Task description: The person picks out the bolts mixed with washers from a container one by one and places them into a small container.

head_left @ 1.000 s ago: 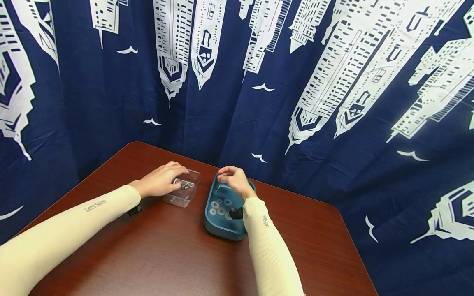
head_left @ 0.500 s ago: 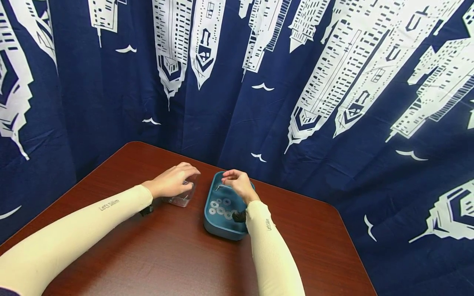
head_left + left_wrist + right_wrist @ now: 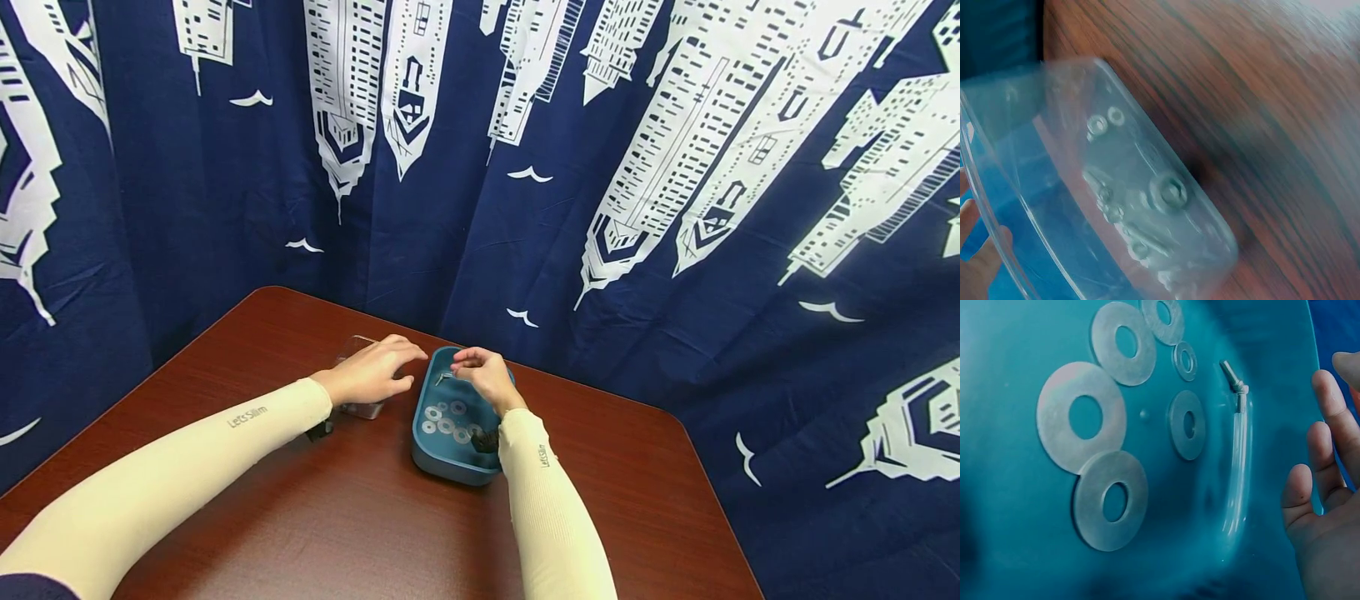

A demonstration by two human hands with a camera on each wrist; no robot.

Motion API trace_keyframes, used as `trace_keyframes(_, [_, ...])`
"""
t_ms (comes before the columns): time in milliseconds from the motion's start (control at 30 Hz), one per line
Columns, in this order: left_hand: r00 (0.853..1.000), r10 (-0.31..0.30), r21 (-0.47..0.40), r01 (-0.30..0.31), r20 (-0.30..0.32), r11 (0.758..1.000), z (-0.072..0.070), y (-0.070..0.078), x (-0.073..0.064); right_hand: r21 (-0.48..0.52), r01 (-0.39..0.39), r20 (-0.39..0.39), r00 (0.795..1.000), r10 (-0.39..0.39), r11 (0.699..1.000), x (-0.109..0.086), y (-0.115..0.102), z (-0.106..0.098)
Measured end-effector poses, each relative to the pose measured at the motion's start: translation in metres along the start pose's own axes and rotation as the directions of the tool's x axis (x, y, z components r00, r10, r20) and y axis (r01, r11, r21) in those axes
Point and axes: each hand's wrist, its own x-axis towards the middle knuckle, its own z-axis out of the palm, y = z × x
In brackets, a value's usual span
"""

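My left hand [image 3: 377, 372] hovers over the right side of a clear plastic box [image 3: 362, 411], thumb and fingers apart. In the left wrist view, its fingers [image 3: 988, 256] show beyond the transparent wall, and washers [image 3: 1169, 192] and other small metal parts lie inside the box. My right hand [image 3: 486, 377] is over the far end of a blue bin [image 3: 452, 471], fingers bent; the thumb is mostly out of frame in the right wrist view, and I cannot tell if it pinches anything. Several flat washers [image 3: 1082, 417] and a bolt [image 3: 1232, 376] lie in the bin.
The box and bin stand side by side on a brown wooden table [image 3: 300, 517]. A dark blue curtain [image 3: 420, 267] with white buildings hangs right behind the table's back edge.
My left hand has moved right, from over the clear box toward the blue bin, its fingers near the bin's rim. The right hand has shifted slightly right and lower over the bin.
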Motion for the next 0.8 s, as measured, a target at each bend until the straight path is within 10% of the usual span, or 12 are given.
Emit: trace_keyframes(800, [0.998, 0.025, 0.016, -0.026, 0.057, 1.0, 0.018, 0.013, 0.016, -0.008, -0.063, -0.049, 0.997, 0.063, 0.998, -0.002, 0.018, 0.007])
